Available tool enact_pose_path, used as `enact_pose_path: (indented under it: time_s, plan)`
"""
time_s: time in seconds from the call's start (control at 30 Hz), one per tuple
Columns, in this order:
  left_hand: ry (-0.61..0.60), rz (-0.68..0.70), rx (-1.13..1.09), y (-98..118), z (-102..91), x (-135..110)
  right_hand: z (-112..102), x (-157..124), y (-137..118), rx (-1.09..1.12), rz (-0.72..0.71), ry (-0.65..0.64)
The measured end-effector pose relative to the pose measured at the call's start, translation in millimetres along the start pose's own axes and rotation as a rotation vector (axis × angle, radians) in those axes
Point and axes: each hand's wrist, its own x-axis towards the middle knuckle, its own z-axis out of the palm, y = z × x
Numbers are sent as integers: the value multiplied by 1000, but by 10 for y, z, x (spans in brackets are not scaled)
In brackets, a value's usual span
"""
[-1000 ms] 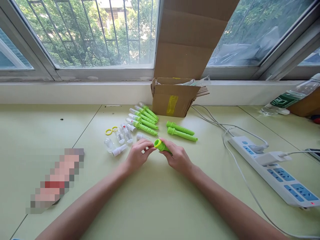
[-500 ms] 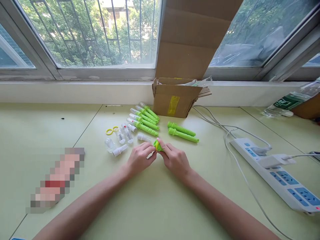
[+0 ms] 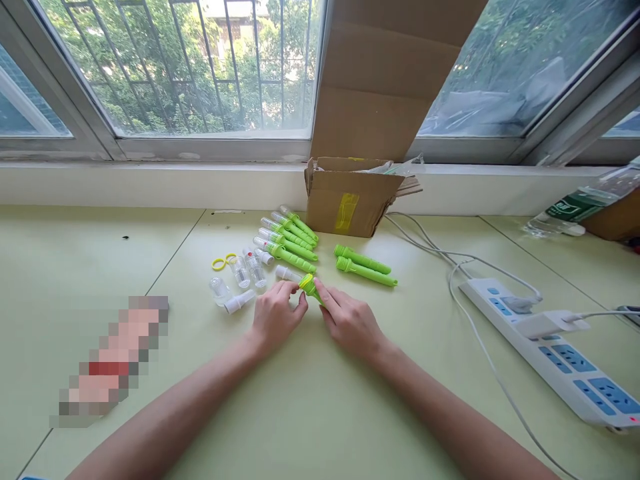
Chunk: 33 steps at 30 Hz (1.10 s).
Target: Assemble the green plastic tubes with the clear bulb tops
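Note:
My right hand (image 3: 350, 323) grips a short green plastic tube (image 3: 311, 288) with a yellow rim at its open end. My left hand (image 3: 276, 315) pinches at that yellow rim with thumb and fingers. Both hands rest low on the pale green table (image 3: 310, 413). Just beyond them lie a row of several assembled green tubes with clear ends (image 3: 286, 239), two plain green tubes (image 3: 364, 265), small clear vials (image 3: 247, 268), a white cap (image 3: 239, 301) and yellow rings (image 3: 220, 263).
An open cardboard box (image 3: 350, 197) stands against the window sill behind the parts. A white power strip (image 3: 555, 352) with plugs and cables lies at the right. A water bottle (image 3: 580, 203) lies at the far right. A blurred patch (image 3: 113, 360) covers something at the left.
Both hands have moved slightly left and away with the green tube. The left fingers have closed on its yellow rim, and the tube now sits lower, nearly on the table.

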Motion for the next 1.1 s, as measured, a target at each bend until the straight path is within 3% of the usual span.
enact_pose_path:
  time_s: [0.17, 0.37, 0.63, 0.87, 1.1]
  plan:
    - [-2, 24, 27, 11, -9, -9, 11, -23, -11, -62, -16, -19]
    - [80, 15, 38, 20, 0, -23, -66, -34, -58, -278, -93, 16]
    - [-8, -119, -73, 11, -31, -24, -143, -12, -165, -391, -155, -9]
    - [9, -193, -124, -1, -17, -33, -124, -17, -199, -406, -178, -32]
    - [37, -160, -201, -30, -31, 4, -35, -52, -252, -387, -133, -6]
